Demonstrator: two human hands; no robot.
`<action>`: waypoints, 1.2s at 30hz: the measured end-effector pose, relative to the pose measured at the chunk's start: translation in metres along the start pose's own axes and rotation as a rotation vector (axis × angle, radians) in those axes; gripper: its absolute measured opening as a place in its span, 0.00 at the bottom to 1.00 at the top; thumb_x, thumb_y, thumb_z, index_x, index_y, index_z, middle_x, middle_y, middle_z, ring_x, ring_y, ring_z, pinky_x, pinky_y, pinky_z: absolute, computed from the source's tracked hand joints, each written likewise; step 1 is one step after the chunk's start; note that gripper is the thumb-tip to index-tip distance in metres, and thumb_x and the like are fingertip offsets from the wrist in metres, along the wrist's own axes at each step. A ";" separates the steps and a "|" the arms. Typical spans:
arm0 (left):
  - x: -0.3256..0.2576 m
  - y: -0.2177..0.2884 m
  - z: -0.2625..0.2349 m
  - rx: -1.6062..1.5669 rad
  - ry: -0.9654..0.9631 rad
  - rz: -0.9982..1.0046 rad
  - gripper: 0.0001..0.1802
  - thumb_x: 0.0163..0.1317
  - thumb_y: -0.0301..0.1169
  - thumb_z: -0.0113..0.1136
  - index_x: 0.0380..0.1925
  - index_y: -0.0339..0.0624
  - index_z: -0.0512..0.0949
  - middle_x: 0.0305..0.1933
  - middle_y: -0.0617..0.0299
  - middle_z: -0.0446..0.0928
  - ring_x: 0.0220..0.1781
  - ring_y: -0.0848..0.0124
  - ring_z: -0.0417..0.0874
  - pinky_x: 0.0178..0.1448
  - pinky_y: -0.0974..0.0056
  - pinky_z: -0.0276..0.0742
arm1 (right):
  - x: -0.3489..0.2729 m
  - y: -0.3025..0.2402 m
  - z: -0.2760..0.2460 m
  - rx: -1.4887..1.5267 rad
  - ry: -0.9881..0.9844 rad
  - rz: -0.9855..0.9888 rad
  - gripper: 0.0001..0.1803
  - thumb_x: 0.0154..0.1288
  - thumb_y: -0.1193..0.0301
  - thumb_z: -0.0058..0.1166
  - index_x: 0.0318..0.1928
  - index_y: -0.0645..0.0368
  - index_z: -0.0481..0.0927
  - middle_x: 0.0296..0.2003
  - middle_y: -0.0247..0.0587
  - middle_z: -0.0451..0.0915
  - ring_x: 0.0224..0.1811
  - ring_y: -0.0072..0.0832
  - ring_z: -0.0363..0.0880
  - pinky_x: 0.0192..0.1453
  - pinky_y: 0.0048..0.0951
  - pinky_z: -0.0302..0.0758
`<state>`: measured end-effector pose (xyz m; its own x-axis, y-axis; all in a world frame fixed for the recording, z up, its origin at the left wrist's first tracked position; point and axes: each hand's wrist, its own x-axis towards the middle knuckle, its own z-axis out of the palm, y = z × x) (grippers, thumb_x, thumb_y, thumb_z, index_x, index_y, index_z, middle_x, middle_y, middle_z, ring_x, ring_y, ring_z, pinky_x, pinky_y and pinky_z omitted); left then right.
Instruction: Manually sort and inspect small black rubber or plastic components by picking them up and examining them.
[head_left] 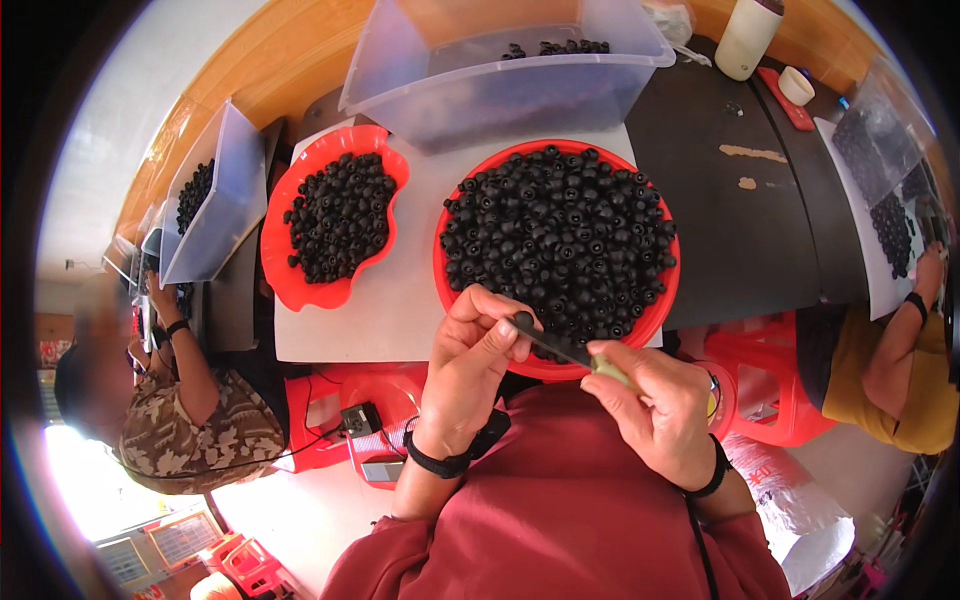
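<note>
My left hand [468, 352] pinches a small round black part [523, 320] between thumb and fingers at the near edge of a red round basin. In my right hand [660, 405] is a knife [612, 374] with a pale green handle, its blade pointing left and reaching the black part. Directly beyond both hands stands the red basin [672, 290], heaped with black parts [560, 225] that have holes in them. To its left sits a red scalloped tray [285, 262] with a smaller pile of the same parts.
A clear plastic bin [500, 98] with black parts stands behind the basin. A white bottle [748, 38] and a small white cup [796, 86] are at the back right. Two people sit at either side, one in a camouflage top [200, 430], one in yellow [915, 385]. Red stools [765, 375] stand below.
</note>
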<state>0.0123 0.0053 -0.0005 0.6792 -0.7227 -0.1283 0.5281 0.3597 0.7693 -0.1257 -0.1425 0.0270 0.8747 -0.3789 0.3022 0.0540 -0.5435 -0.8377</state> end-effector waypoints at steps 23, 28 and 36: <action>0.003 0.064 -0.059 0.701 0.846 1.030 0.07 0.65 0.19 0.57 0.42 0.34 0.75 0.37 0.62 0.78 0.35 0.76 0.76 0.45 0.72 0.72 | 0.007 0.032 -0.014 0.053 0.295 0.388 0.11 0.72 0.73 0.50 0.43 0.67 0.84 0.21 0.23 0.68 0.22 0.09 0.63 0.25 0.16 0.58; -0.014 0.018 -0.063 1.102 0.471 0.984 0.09 0.54 0.14 0.63 0.33 0.36 0.76 0.34 0.58 0.80 0.30 0.68 0.80 0.34 0.68 0.75 | 0.008 0.090 -0.022 0.175 0.653 0.408 0.19 0.78 0.59 0.43 0.48 0.62 0.80 0.17 0.19 0.58 0.18 0.06 0.50 0.20 0.15 0.45; -0.004 0.004 -0.075 1.036 0.206 0.738 0.08 0.54 0.17 0.66 0.34 0.37 0.80 0.34 0.56 0.79 0.29 0.66 0.80 0.30 0.65 0.75 | 0.032 0.101 -0.022 0.073 0.714 0.466 0.20 0.78 0.57 0.44 0.49 0.60 0.81 0.19 0.18 0.58 0.19 0.06 0.51 0.20 0.15 0.45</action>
<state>0.0503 0.0540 -0.0441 0.7545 -0.4126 0.5104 -0.5810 -0.0581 0.8119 -0.1033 -0.2264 -0.0381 0.3031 -0.9461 0.1139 -0.1834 -0.1752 -0.9673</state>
